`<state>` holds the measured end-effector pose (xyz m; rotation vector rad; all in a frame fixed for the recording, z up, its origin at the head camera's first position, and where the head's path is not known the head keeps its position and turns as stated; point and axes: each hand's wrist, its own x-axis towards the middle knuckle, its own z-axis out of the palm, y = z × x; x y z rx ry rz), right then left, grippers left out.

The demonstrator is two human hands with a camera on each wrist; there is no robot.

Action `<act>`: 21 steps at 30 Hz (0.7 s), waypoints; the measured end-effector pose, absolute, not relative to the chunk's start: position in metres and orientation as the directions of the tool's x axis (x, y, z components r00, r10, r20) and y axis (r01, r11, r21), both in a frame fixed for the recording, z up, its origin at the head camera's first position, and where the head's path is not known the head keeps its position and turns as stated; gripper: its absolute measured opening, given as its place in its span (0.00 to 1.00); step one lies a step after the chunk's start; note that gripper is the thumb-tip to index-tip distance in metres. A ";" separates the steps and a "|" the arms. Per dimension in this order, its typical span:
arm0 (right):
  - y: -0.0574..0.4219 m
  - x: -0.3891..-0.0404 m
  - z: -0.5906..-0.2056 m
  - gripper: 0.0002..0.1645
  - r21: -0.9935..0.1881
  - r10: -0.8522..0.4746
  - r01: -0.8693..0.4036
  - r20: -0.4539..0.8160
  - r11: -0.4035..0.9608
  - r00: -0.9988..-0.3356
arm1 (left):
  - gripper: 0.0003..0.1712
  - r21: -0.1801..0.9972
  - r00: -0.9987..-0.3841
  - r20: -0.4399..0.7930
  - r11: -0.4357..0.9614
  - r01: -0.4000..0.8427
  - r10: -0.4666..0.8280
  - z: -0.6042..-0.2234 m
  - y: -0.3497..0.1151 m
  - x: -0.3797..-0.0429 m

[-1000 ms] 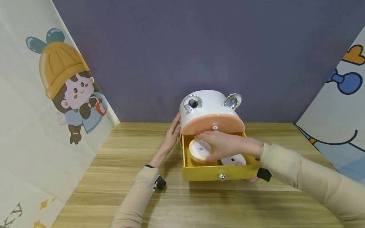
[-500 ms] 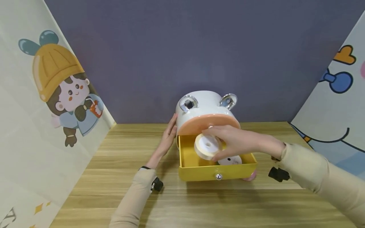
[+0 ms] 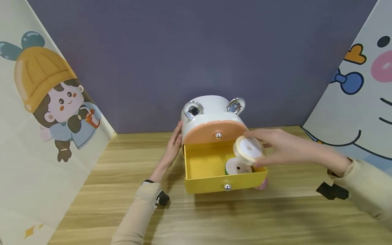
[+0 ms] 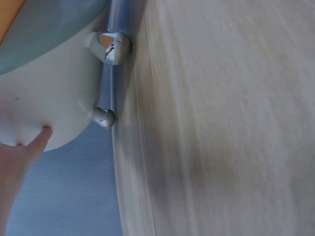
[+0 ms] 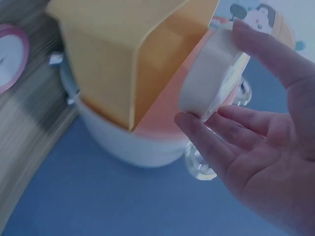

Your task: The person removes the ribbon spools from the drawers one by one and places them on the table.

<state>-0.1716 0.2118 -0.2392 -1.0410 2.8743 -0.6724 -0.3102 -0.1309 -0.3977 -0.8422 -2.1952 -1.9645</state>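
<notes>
My right hand (image 3: 286, 148) pinches a cream ribbon spool (image 3: 248, 150) by its edge, over the right side of a pulled-out yellow drawer (image 3: 208, 185). In the right wrist view the thumb and fingertips grip opposite sides of the spool (image 5: 209, 73). Inside the drawer, at the right, lies another spool (image 3: 237, 166) with a white face and green edge, partly overlapped by the held one. My left hand (image 3: 172, 149) rests on the left side of the white storage box (image 3: 208, 107), its fingers extended; in the left wrist view a fingertip touches the box wall (image 4: 59, 98).
A pink-edged spool (image 5: 12, 56) lies on the wooden table (image 3: 153, 217), mostly behind the drawer's right corner in the head view. Two shiny ear-like rings (image 3: 193, 110) top the box. Above the drawer is a pink-orange front with a silver knob (image 3: 218, 135). A grey-blue wall stands behind.
My right hand has lifted the cream ribbon spool from the drawer's left part and carried it to the right, uncovering the drawer floor. The left hand stays on the box; the head view has shifted slightly.
</notes>
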 end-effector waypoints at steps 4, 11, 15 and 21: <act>0.234 -0.167 -0.244 0.48 -0.401 -0.563 -0.562 0.129 0.724 -0.817 | 0.31 0.902 -0.847 0.398 0.016 0.431 0.351 -0.405 -0.132 -0.316; 0.270 -0.162 -0.260 0.51 -0.371 -0.467 -0.467 0.096 0.803 -0.879 | 0.30 0.890 -0.844 0.428 0.009 0.455 0.323 -0.421 -0.133 -0.327; 0.287 -0.159 -0.274 0.50 -0.391 -0.427 -0.422 0.081 0.818 -0.901 | 0.30 0.888 -0.844 0.433 0.009 0.459 0.315 -0.420 -0.133 -0.326; 0.311 -0.152 -0.301 0.49 -0.427 -0.363 -0.363 0.084 0.828 -0.928 | 0.31 0.898 -0.843 0.410 0.006 0.439 0.347 -0.404 -0.132 -0.314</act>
